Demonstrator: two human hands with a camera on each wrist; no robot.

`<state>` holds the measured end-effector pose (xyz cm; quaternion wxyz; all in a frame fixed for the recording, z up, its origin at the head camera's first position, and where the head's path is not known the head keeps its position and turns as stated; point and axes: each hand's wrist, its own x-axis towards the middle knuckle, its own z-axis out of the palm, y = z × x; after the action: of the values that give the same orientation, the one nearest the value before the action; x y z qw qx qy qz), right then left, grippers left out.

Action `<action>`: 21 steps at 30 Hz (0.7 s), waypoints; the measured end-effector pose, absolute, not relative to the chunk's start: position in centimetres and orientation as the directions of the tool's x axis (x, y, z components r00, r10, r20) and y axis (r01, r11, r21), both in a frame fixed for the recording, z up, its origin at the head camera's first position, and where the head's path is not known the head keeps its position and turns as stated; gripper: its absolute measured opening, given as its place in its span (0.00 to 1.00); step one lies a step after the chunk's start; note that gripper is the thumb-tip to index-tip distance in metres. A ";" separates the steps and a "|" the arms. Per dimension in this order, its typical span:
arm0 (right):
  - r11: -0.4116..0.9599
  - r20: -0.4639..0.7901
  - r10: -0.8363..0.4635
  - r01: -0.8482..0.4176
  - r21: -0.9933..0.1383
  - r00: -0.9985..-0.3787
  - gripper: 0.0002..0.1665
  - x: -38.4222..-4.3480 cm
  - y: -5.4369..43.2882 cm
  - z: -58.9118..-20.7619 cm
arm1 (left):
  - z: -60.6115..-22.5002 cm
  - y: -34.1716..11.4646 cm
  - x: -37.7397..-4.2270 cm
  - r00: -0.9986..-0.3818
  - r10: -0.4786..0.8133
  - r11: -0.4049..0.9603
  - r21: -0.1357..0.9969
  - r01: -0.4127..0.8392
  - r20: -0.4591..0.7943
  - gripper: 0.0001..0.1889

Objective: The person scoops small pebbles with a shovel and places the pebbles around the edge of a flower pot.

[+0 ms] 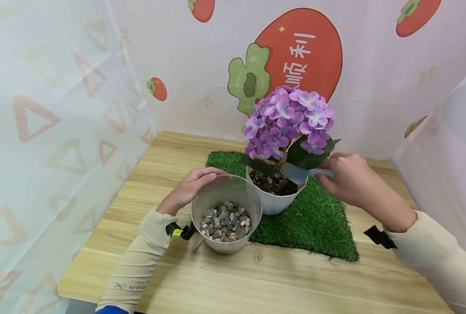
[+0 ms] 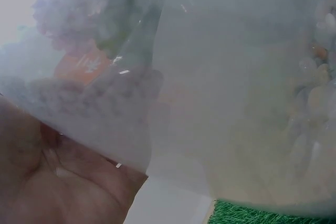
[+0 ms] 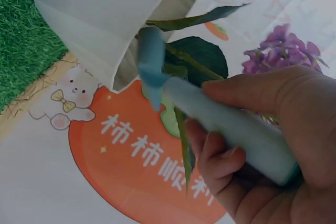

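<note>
Printed curtain [image 1: 48, 165]: far left of the white pot
Left hand [image 1: 188, 189]: left of the pot, gripping the rim of a bucket [image 1: 236, 188] with pebbles [image 1: 225, 222] inside
White pot [image 1: 277, 204]: on green mat [image 1: 315, 224], dark soil within
Purple hydrangea [image 1: 289, 120]: in the pot, leaves crowding its mouth
Trowel [image 1: 295, 174]: blade over the pot's soil, beneath a leaf
Right hand [image 1: 350, 179]: right of the pot, fingers wrapped round trowel handle

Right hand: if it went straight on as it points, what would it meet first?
The right hand, scoop leading, would probably meet the purple-flowered plant first, low over the white pot; depth there is unclear.
</note>
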<state>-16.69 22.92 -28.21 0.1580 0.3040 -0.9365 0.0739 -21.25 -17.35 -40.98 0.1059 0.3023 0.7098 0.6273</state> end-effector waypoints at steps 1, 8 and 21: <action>0.802 0.357 -0.544 -0.596 -0.045 -0.759 0.05 -16.6 23.1 -28.1 | -41.0 -17.3 -21.2 -0.796 0.561 0.030 0.956 0.293 0.226 0.20; 0.798 0.393 -0.509 -0.591 -0.119 -0.766 0.03 -15.2 24.0 -27.0 | -41.0 -17.4 -21.3 -0.789 0.569 0.024 0.955 0.297 0.231 0.21; 0.752 0.354 -0.562 -0.640 -0.159 -0.748 0.08 -12.6 23.0 -24.3 | -41.1 -17.4 -21.4 -0.788 0.573 0.021 0.957 0.291 0.227 0.21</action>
<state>-12.63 23.02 -24.29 0.1434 0.3248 -0.9248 0.1365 -21.37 -17.44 -41.13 0.1119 0.3058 0.7058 0.6292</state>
